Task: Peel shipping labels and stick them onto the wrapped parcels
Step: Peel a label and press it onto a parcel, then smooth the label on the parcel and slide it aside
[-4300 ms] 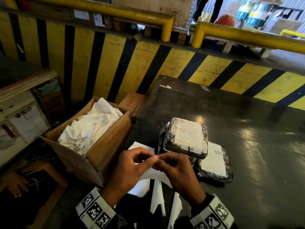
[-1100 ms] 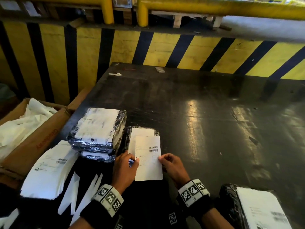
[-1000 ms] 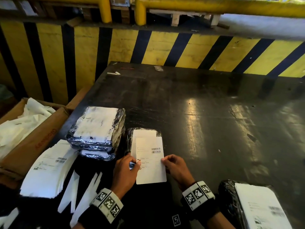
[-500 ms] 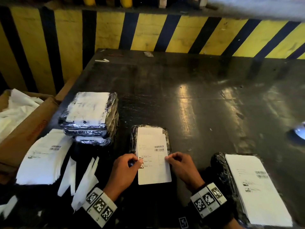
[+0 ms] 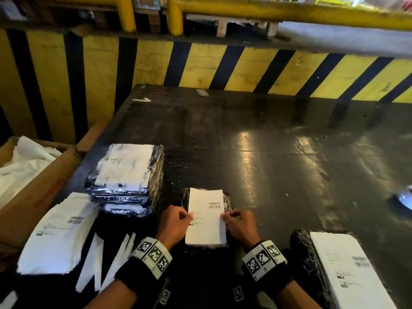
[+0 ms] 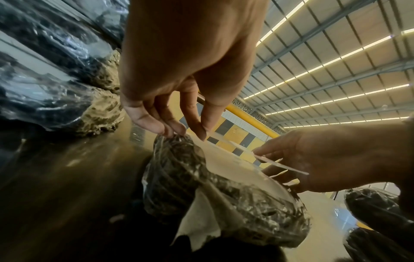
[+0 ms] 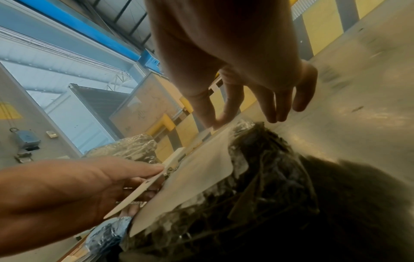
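A shipping label (image 5: 206, 216) lies face up over a wrapped parcel (image 5: 227, 200) at the near edge of the dark desk (image 5: 278, 157), and both hands hold it by its long sides: the left hand (image 5: 172, 225) pinches the label's left edge and the right hand (image 5: 239, 226) its right edge, fingers (image 6: 202, 127) clamped on the paper in thumb-and-forefinger pinches. In the wrist views the held edges stand a little off the film, so the sheet looks not yet pressed down there; I judge the two-sided hold keeps it taut and square to the parcel, so that it lands without creases or a skew. Just left of this parcel sits a stack of wrapped parcels (image 5: 124, 175) with white sheets on top, probably waiting their turn, and left of that a pile of unpeeled labels (image 5: 58, 233) within easy reach, with backing strips (image 5: 98, 266) beside it. To the parcel's right lies another wrapped parcel with a label (image 5: 347, 270) on top, likely finished. A cardboard box (image 5: 38, 188) of white waste paper stands off the desk's left edge. The desk is glossy and scuffed; beyond it a yellow-and-black striped barrier (image 5: 200, 63) and yellow rails (image 5: 289, 14), under a ribbed warehouse roof.
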Action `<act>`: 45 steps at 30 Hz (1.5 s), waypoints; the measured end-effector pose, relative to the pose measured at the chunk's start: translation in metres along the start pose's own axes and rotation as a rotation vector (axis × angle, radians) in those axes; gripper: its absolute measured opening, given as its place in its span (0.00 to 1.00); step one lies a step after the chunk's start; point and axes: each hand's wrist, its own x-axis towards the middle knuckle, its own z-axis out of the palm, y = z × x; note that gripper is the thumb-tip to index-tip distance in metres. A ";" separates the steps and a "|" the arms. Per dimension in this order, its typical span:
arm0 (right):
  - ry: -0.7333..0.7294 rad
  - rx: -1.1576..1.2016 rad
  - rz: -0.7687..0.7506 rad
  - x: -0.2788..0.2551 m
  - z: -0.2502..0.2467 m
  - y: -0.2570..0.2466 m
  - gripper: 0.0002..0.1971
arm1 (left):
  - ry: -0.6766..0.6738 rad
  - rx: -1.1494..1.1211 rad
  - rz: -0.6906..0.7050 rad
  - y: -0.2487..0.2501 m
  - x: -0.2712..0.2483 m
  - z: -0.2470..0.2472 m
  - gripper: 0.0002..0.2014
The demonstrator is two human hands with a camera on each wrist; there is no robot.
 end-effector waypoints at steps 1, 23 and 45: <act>0.001 -0.003 0.002 0.001 0.000 0.002 0.10 | 0.005 0.012 0.005 0.001 0.001 0.001 0.12; 0.052 -0.175 -0.080 0.011 0.010 0.007 0.11 | 0.037 0.184 -0.025 0.003 0.001 0.007 0.15; -0.060 -0.709 -0.622 -0.036 0.004 0.030 0.33 | -0.299 0.619 0.391 -0.034 -0.034 0.023 0.51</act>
